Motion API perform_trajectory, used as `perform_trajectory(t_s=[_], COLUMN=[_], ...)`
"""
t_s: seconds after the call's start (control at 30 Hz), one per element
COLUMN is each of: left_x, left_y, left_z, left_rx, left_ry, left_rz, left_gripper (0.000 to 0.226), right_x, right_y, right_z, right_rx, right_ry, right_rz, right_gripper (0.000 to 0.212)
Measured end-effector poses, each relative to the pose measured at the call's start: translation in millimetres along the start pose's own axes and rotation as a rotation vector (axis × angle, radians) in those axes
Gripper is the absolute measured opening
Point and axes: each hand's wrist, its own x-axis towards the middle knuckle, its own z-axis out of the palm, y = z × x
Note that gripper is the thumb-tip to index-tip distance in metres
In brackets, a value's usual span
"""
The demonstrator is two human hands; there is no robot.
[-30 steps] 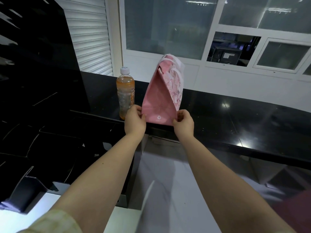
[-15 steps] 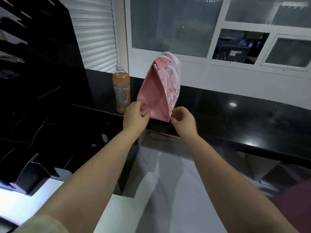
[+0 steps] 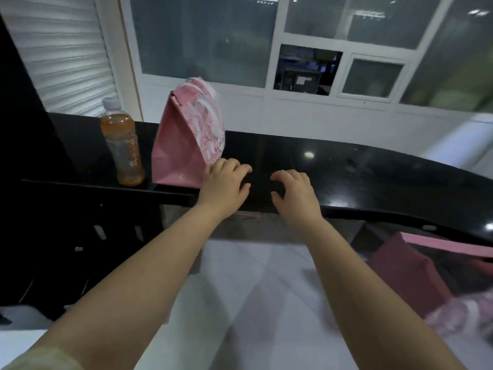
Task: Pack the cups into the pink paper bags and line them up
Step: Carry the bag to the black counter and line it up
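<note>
A pink paper bag (image 3: 184, 140) with white handles stands upright on the black counter (image 3: 373, 177), its top folded together so its contents are hidden. My left hand (image 3: 226, 182) hovers just right of the bag's lower right corner, fingers loosely curled and holding nothing. My right hand (image 3: 293, 193) is further right over the counter's front edge, fingers also loosely curled and empty. No cup is visible.
An orange drink bottle (image 3: 124, 145) stands left of the bag, close to it. More pink bags (image 3: 432, 279) lie low at the right, below the counter. A black rack (image 3: 40, 222) fills the left side. White wall and windows lie behind.
Both hands have let go of the bag's bottom corners and moved right. The bag now stands by itself next to the bottle.
</note>
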Motion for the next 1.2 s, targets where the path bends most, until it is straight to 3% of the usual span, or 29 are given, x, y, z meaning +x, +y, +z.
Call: perform_trajectory(t_s=[0.07,0.2,0.37,0.53,0.67,0.9,1.2], left_x=[17,46,46,3,-31,-133,-335], left_y=[13,50,115,211,292,402,502], left_z=[-2,-15,-26,-34,-68,-151,-258], left_rx=[-0.019,-0.034,-0.146,-0.272,-0.430,-0.674,-0.809], left_ry=[-0.014,-0.061,-0.046,-0.141,-0.079,-0.057,-0.048], left_rz=[0.084,0.269,0.529,0.757,0.916,1.186,1.452], left_gripper=[0.038,0.041,0.043,0.044,0.038,0.044,0.042], right_x=[-6,-19,-82,-194,-276,-411,-629], right_y=[8,14,11,-1,-20,-91,-222], right_z=[-25,-83,-153,-197,-262,-335,-390], right_rx=[-0.129,-0.449,-0.579,-0.671,-0.762,-0.850,-0.962], right_ry=[0.040,-0.036,0.058,0.046,0.175,0.365,0.456], right_rz=[0.005,0.068,0.294,0.544,0.752,0.933,1.217], right_gripper=[0.038,0.043,0.041,0.035,0.046,0.042,0.041])
